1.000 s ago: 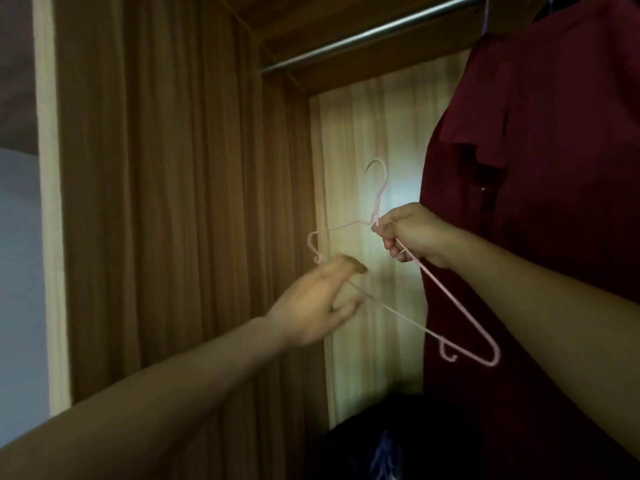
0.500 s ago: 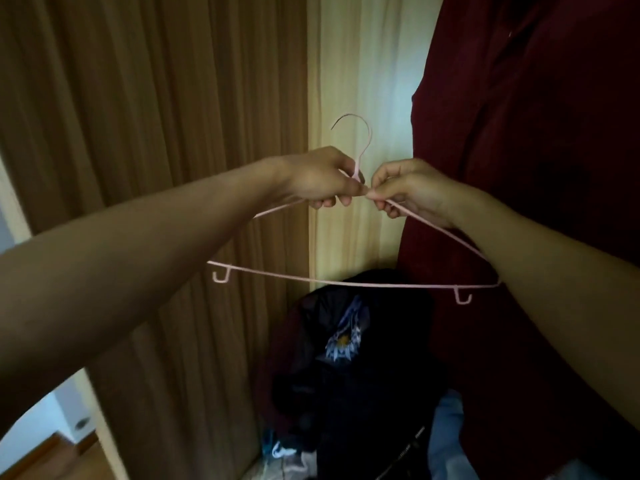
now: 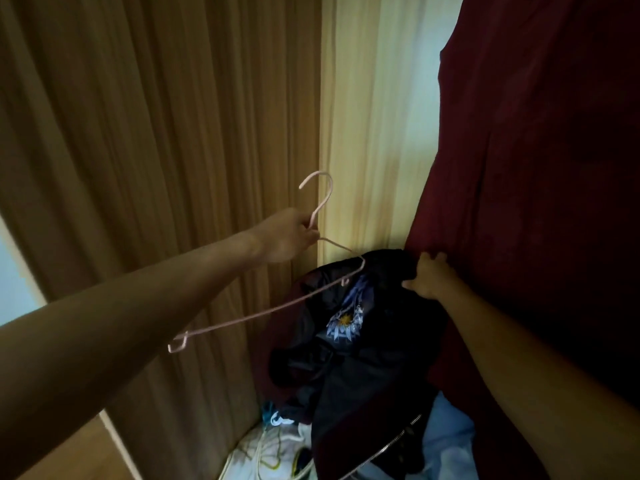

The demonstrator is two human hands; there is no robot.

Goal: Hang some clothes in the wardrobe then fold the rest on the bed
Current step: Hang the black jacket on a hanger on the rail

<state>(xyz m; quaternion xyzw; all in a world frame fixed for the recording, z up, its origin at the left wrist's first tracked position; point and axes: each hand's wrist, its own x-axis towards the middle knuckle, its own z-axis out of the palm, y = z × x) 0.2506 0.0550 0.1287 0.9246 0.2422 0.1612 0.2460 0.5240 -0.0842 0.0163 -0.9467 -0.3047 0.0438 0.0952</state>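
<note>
Wood surrounds the scene in the head view: a brown side panel of the wardrobe (image 3: 156, 168) fills the left, and a lighter back panel (image 3: 374, 133) stands in the middle. At the lower left corner a strip of wooden floor (image 3: 79, 452) is visible.

On the right side a dark red garment (image 3: 536, 168) hangs down and covers most of that side from top to bottom.

The left hand (image 3: 287, 237) is stretched forward, in front of the corner where the two panels meet. Its fingers are curled around the neck of a pink hanger (image 3: 242, 318), just under the hook. The hanger carries nothing. The hook points up, and the frame is tilted: its near end hangs low to the left, and its far end lies in front of the top of a black garment (image 3: 363, 375).

This black garment sits in a heap at the bottom of the wardrobe, just beside the red one. It has a pale printed emblem (image 3: 344, 323) on its front, and a metal zipper (image 3: 388, 445) shows lower down.

The right hand (image 3: 429, 278) holds the upper edge of the black garment. The thumb is under the fabric and the fingers bend over it, touching the red garment behind. The fingertips are partly hidden in the cloth.

Under the heap lie a white cloth (image 3: 277, 452) and a light blue cloth (image 3: 450, 438).
</note>
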